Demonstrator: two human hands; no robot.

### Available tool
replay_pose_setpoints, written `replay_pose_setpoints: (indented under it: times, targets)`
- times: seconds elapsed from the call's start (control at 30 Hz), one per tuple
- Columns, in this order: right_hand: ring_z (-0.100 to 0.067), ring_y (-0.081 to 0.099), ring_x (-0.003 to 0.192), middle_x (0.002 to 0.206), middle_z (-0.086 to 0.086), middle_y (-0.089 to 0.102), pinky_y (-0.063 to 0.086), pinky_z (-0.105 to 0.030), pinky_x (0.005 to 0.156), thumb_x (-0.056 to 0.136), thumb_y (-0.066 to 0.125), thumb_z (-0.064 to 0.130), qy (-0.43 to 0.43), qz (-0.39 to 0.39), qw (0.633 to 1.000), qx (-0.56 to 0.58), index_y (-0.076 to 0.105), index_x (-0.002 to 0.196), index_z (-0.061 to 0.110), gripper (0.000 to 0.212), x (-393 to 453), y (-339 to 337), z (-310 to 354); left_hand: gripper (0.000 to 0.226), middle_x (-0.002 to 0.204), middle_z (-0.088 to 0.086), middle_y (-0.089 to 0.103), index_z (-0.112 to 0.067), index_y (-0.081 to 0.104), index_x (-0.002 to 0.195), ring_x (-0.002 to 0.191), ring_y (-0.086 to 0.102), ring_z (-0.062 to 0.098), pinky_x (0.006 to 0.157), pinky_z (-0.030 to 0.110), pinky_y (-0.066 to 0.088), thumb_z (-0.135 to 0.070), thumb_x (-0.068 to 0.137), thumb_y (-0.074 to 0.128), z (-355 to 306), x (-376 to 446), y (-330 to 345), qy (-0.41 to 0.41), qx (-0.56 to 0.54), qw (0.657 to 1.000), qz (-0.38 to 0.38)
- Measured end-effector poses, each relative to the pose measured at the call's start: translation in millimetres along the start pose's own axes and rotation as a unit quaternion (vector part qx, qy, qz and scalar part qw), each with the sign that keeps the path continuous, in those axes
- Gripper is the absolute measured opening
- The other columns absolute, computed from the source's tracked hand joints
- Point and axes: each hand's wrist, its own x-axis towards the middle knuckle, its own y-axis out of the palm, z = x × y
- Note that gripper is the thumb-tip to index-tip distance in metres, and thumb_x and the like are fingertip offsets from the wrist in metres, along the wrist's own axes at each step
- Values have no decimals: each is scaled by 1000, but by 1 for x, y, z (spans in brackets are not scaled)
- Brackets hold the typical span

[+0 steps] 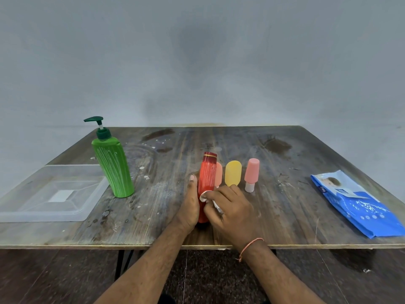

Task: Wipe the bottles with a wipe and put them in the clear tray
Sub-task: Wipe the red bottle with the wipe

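A red bottle (207,176) with a dark red cap stands near the table's front middle. My left hand (190,205) grips its left side, thumb up along it. My right hand (230,207) pinches a white wipe (206,195) and presses it against the bottle's lower front. Behind the red bottle stand a small peach bottle (218,174), a yellow bottle (233,173) and a pink bottle with a white base (251,174). A tall green pump bottle (114,167) stands to the left. The clear tray (32,213) lies at the far left and holds nothing.
A blue pack of wipes (352,205) lies flat at the right of the worn wooden table (285,154). The table's front edge runs just under my wrists. A grey wall stands behind the table.
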Motion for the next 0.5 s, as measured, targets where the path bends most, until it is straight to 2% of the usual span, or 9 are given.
replay_pose_setpoints:
  times: [0.07, 0.2, 0.37, 0.5]
  targets:
    - [-17, 58, 84, 100, 9, 72, 53, -35, 73, 94, 73, 15, 11, -19, 1000, -7, 79, 103, 22, 13, 0, 1, 0, 73, 111, 20, 74, -3, 60, 135, 101, 74, 23, 84, 29, 61, -48, 111, 7, 1, 0, 1, -4, 2, 1000, -1]
    - [-18, 59, 88, 107, 5, 72, 54, -34, 75, 98, 72, 16, 7, -20, 1000, -8, 78, 115, 19, 18, 0, 1, -1, 73, 121, 26, 70, -2, 58, 138, 104, 73, 22, 86, 29, 61, -49, 111, 9, 3, 2, 3, -9, -14, 1000, -3]
    - [-17, 58, 86, 103, 9, 73, 53, -35, 75, 96, 72, 15, 4, -26, 1000, -3, 80, 107, 21, 15, -1, 1, -1, 70, 109, 16, 75, -5, 61, 132, 100, 74, 21, 83, 28, 61, -47, 112, 8, 2, 2, 3, -10, -11, 1000, 5]
    - [-20, 62, 92, 111, 5, 73, 56, -36, 80, 101, 72, 16, 25, -35, 999, -6, 78, 120, 18, 20, -2, 2, -4, 66, 128, 18, 70, -11, 56, 140, 117, 71, 22, 94, 29, 59, -48, 111, 9, 3, 2, 4, -24, -17, 1000, 8]
